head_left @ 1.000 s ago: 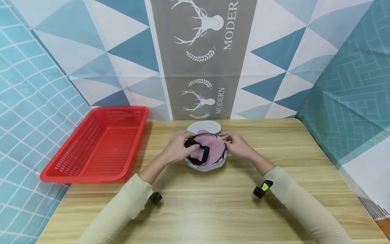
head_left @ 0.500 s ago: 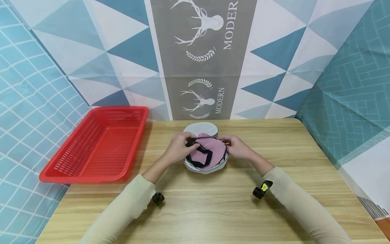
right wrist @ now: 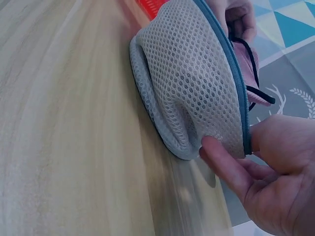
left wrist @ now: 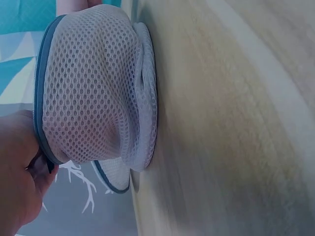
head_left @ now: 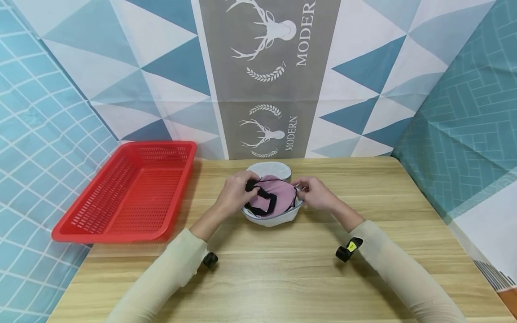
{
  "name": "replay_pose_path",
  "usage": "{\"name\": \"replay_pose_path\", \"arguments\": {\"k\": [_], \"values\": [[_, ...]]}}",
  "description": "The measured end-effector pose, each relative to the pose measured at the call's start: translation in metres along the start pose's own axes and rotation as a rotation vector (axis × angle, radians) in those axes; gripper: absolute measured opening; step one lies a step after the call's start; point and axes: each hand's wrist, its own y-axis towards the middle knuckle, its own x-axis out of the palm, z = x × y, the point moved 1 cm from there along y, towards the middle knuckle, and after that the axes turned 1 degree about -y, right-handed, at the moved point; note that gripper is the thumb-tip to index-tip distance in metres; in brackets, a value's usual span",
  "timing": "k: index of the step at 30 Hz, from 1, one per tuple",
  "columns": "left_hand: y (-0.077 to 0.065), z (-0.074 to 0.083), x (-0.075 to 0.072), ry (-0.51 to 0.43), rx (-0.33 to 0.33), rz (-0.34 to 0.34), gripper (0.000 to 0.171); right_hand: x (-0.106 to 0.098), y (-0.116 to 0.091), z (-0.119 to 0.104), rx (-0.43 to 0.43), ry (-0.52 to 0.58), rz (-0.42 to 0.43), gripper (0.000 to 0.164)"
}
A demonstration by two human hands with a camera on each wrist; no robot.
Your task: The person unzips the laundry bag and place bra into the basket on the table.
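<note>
A white mesh laundry bag (head_left: 274, 220) with a blue-grey zipped rim stands on the wooden table, its round lid (head_left: 269, 169) folded open behind it. Inside lies a pink garment (head_left: 285, 192) with black straps (head_left: 271, 204). My left hand (head_left: 233, 193) pinches the garment's black strap at the bag's left rim. At the opposite side, my right hand (head_left: 316, 194) grips the rim. The right wrist view shows the right thumb (right wrist: 224, 160) against the outer mesh, the other fingers over the zip edge. Much of the garment is hidden down in the bag.
A red perforated plastic basket (head_left: 147, 193) stands at the left of the table (head_left: 274, 278). Patterned cloth walls (head_left: 278, 89) close in the back and both sides. A small black camera mount sits on each wrist.
The bag has tipped slightly so that more of its near outer side shows, and its lid has shifted a little right. The black straps inside have moved slightly left. Both hands keep their places.
</note>
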Motion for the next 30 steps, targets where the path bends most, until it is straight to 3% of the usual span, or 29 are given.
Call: {"name": "replay_pose_path", "arguments": {"k": [6, 20, 24, 30], "values": [[0.001, 0.000, -0.001, 0.054, 0.010, -0.008, 0.037, -0.001, 0.000, -0.002, 0.002, 0.028, 0.032, 0.035], [0.003, -0.006, -0.012, -0.023, -0.035, 0.003, 0.024, 0.001, 0.000, -0.002, 0.011, 0.058, 0.072, 0.036], [0.001, -0.009, -0.016, -0.059, -0.070, 0.028, 0.023, 0.000, 0.000, -0.003, 0.011, 0.066, 0.075, 0.036], [-0.001, -0.015, -0.022, -0.123, -0.176, 0.068, 0.024, -0.001, -0.001, -0.004, 0.015, 0.083, 0.077, 0.038]]}}
